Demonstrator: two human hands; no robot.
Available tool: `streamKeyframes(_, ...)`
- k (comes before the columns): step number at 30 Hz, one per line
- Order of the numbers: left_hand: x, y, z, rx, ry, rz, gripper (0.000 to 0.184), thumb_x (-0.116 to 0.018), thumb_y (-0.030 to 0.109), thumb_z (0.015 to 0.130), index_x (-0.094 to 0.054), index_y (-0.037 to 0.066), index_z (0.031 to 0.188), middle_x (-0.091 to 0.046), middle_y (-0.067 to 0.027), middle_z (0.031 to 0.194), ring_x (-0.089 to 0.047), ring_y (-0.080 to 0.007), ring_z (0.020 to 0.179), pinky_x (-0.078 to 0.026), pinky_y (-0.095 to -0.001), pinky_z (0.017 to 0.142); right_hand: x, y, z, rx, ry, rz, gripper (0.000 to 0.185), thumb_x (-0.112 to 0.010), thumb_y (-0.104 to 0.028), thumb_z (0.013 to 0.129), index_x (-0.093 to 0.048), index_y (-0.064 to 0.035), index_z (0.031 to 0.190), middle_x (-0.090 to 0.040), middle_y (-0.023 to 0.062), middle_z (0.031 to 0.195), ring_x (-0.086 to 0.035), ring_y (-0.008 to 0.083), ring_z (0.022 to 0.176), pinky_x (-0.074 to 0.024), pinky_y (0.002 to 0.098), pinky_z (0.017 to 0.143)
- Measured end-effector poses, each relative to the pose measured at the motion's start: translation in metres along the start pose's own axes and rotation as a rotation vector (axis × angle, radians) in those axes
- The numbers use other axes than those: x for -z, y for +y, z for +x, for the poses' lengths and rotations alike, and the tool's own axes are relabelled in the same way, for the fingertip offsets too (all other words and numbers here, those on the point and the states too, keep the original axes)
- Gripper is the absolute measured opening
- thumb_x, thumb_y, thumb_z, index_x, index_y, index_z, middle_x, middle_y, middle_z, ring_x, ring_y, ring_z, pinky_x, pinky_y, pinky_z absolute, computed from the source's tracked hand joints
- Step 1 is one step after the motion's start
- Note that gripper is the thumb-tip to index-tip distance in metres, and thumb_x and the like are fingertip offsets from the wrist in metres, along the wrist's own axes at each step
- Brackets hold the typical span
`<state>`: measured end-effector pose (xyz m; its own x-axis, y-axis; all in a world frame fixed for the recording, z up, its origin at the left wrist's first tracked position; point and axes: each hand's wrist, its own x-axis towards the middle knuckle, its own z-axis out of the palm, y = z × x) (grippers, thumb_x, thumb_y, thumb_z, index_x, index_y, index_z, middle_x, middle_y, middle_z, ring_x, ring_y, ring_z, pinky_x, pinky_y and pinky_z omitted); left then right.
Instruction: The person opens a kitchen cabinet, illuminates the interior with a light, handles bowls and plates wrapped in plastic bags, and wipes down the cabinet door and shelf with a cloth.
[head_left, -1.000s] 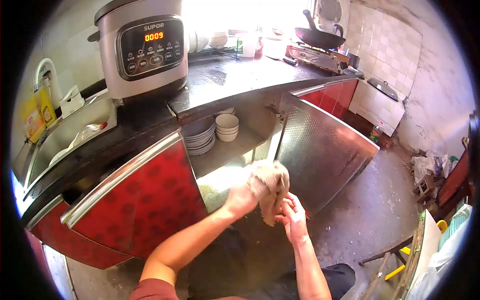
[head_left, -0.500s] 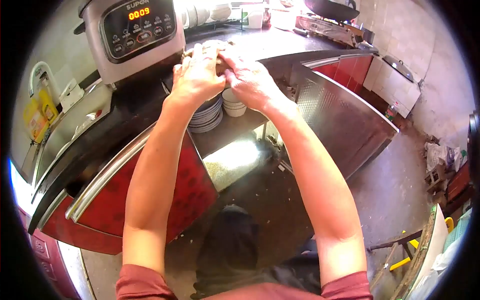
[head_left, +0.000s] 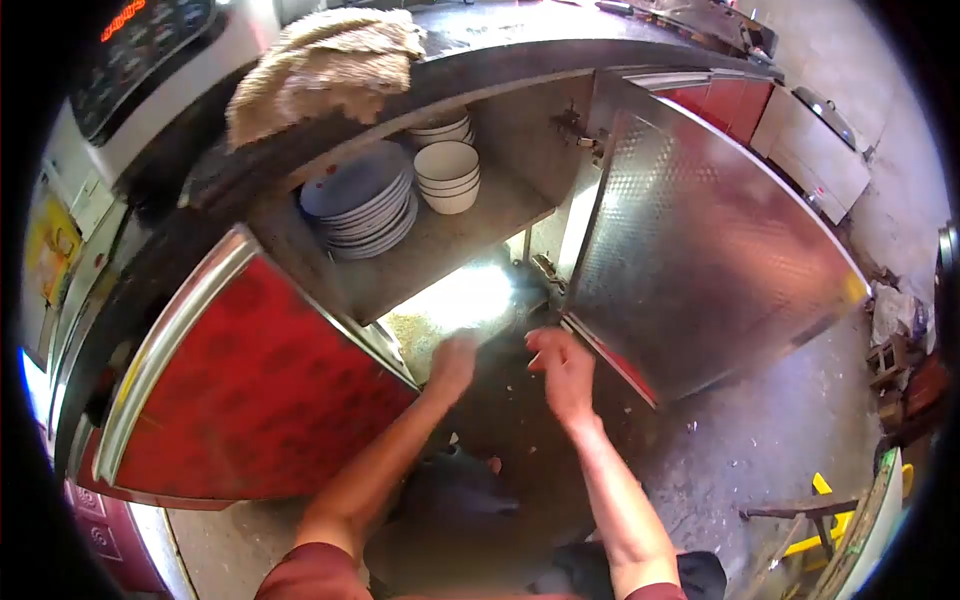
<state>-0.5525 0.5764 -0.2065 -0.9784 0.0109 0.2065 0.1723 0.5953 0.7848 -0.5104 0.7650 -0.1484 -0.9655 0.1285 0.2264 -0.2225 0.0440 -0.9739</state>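
My left hand is low in front of the cabinet opening, smeared by motion, so its fingers cannot be made out. To its right, my right hand is beside the lower edge of the right cabinet door, its fingers loosely curled and a little apart, with nothing seen in them. Above both hands, a tan cloth lies crumpled over the counter's edge. Inside the cabinet, a stack of plates sits at the left, with white dark-rimmed bowls nested beside it. More bowls show behind.
The red left door and the metallic right door both stand swung out. A cooker with a lit display is on the dark countertop. At lower right is a wooden-framed item with yellow parts.
Both hands have left the cloth on the counter and dropped toward the cabinet's lower opening. The view has tilted down, showing more of the plates and bowls.
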Motion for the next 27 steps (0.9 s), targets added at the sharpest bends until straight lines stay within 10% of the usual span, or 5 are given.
streamKeyframes(4,-0.027,-0.105,0.094,0.729,0.335,0.058,0.095,-0.057,0.064,0.081,-0.024,0.003,0.145,-0.039,-0.0277,0.139,-0.042,-0.0378,0.126,-0.034,-0.0427,0.104,-0.004,0.067,-0.003,-0.179,-0.215,0.050,0.024,-0.047,-0.019,0.098,-0.063,-0.0017,0.103,-0.062,0.0051,0.085,-0.057,0.0095,0.067,-0.0488,0.0245,0.062)
streamKeyframes(13,0.016,-0.172,0.185,0.600,0.322,0.246,0.091,-0.062,0.063,0.077,-0.037,0.003,0.139,-0.041,-0.0215,0.140,-0.041,-0.0362,0.126,-0.032,-0.0437,0.105,-0.023,0.169,0.035,-0.280,-0.280,-0.041,0.027,-0.049,-0.023,0.096,-0.061,-0.0022,0.108,-0.063,0.0070,0.081,-0.058,0.0120,0.065,-0.0495,0.0263,0.064)
streamKeyframes(16,0.018,-0.191,0.200,0.576,0.257,0.232,0.090,-0.064,0.062,0.076,-0.038,0.003,0.139,-0.041,-0.0215,0.140,-0.040,-0.0362,0.126,-0.031,-0.0445,0.105,-0.053,0.195,0.073,-0.032,-0.295,-0.114,0.035,-0.047,-0.029,0.096,-0.058,-0.0024,0.116,-0.062,0.0249,0.108,-0.059,0.0374,0.105,-0.0468,0.0388,0.088)
streamKeyframes(27,-0.012,-0.217,0.196,0.562,0.050,-0.032,0.087,-0.069,0.057,0.074,-0.041,0.003,0.137,-0.040,-0.0215,0.140,-0.037,-0.0366,0.128,-0.028,-0.0474,0.106,-0.119,0.237,0.139,-0.252,-0.375,-0.247,0.033,-0.050,-0.028,0.089,-0.057,0.0019,0.102,-0.061,0.0270,0.105,-0.059,0.0421,0.095,-0.0467,0.0459,0.085)
